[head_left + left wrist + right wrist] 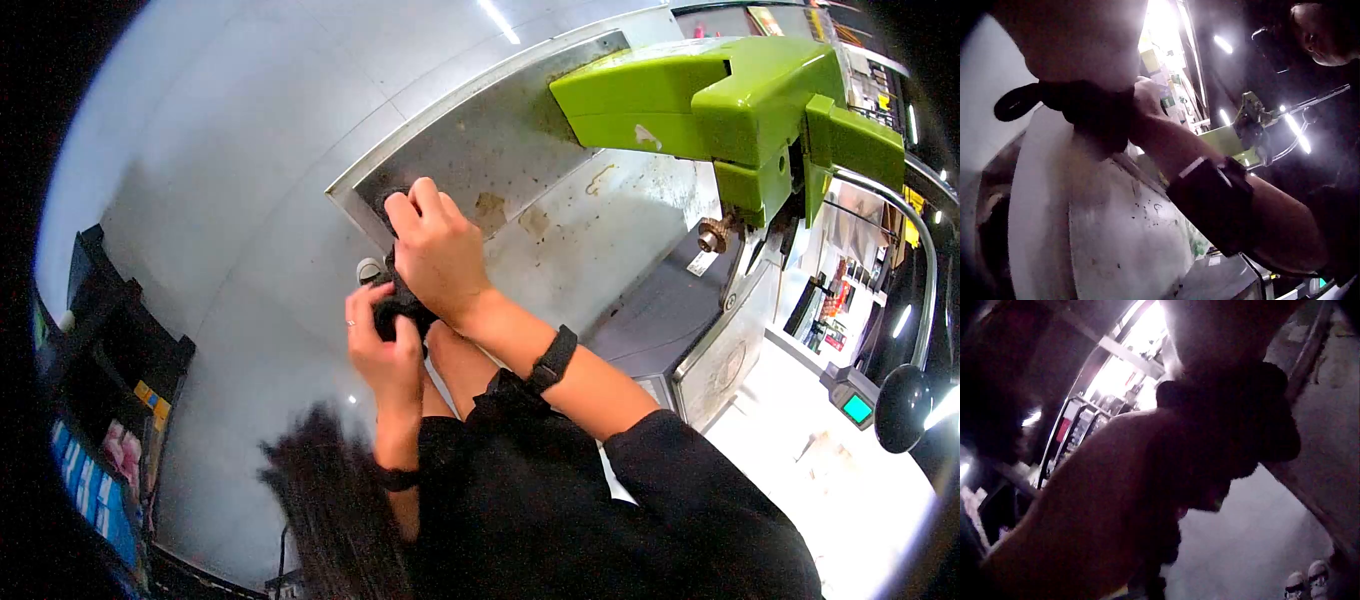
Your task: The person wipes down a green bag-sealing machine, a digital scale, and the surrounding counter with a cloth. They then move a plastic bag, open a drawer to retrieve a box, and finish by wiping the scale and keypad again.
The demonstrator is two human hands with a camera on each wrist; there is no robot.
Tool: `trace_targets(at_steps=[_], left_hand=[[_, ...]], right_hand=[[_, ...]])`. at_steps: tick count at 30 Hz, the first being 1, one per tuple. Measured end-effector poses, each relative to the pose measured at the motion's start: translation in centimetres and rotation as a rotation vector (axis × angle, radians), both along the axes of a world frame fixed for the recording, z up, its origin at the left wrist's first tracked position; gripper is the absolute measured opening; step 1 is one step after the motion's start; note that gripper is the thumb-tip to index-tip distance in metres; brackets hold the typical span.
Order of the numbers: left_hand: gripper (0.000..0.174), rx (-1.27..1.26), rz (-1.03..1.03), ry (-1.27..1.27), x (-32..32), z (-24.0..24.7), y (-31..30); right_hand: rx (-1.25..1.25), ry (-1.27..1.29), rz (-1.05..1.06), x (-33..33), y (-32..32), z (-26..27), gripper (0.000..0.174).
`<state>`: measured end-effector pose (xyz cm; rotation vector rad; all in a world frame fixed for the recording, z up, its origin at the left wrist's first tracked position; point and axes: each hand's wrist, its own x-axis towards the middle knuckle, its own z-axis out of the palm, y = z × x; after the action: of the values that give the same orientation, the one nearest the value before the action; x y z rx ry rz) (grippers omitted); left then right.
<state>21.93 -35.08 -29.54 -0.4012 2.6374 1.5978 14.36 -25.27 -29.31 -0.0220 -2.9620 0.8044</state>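
In the head view both hands are at a dark, soft-looking item (405,296) above the legs. My right hand (440,250) grips its upper part with curled fingers, while my left hand (385,345), lower and to the left, has bent fingers and thumb round its lower part. A dark mass with a loop (1094,112) shows by the hand in the left wrist view. The right wrist view holds mostly dark silhouettes, including a bulky dark shape (1235,419). The item's exact form is unclear.
A green machine (690,95) stands at the upper right over a stained metal surface (560,225). Dark shelving (130,330) is at the left. Long dark hair (335,500) hangs at the lower left. A shoe (369,270) shows beyond the hands.
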Motion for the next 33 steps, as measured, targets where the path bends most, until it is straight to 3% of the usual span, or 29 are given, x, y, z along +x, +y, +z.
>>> trace_targets(at_steps=[3, 8, 10, 15, 17, 21, 25, 27, 28, 33], left_hand=[[0.029, 0.083, 0.161, -0.036, -1.9, -1.2, -0.6], [0.027, 0.058, 0.152, -0.106, -5.6, 0.5, -1.1], [0.027, -0.050, -0.008, 0.106, -4.9, 1.2, -0.5], [0.039, 0.014, -0.447, -0.003, -3.4, 3.0, 4.0], [0.039, 0.003, -0.514, 0.069, -4.2, 2.8, 6.0], [0.031, -0.089, -0.420, 0.103, -8.2, 2.9, 7.0], [0.028, -0.119, -0.381, 0.136, -11.9, 2.0, 6.4], [0.028, -0.126, -0.376, 0.159, -12.4, 1.8, 6.2], [0.027, -0.131, -0.365, 0.174, -12.3, 1.9, 6.1], [0.032, -0.129, -0.412, 0.095, -7.1, 2.0, 5.2]], right_hand=[[-0.045, 0.096, 0.004, -2.8, -1.3, -0.6, 0.012], [-0.186, 0.066, -0.075, -4.0, -1.2, -0.4, 0.017], [-0.205, 0.135, -0.166, -2.1, 0.7, -0.7, 0.019], [0.039, 0.160, -0.467, 2.2, 8.7, -1.0, 0.024], [0.114, 0.196, -0.474, 1.2, 11.0, -1.0, 0.025], [0.291, 0.127, -0.431, -4.0, 11.0, -1.3, 0.021], [0.285, 0.156, -0.444, -8.7, 9.7, -1.3, 0.019], [0.267, 0.061, -0.442, -9.9, 9.6, -1.1, 0.027], [0.301, 0.178, -0.378, -9.3, 9.6, -1.4, 0.017], [0.161, 0.150, -0.300, -2.6, 9.3, -1.4, 0.018]])
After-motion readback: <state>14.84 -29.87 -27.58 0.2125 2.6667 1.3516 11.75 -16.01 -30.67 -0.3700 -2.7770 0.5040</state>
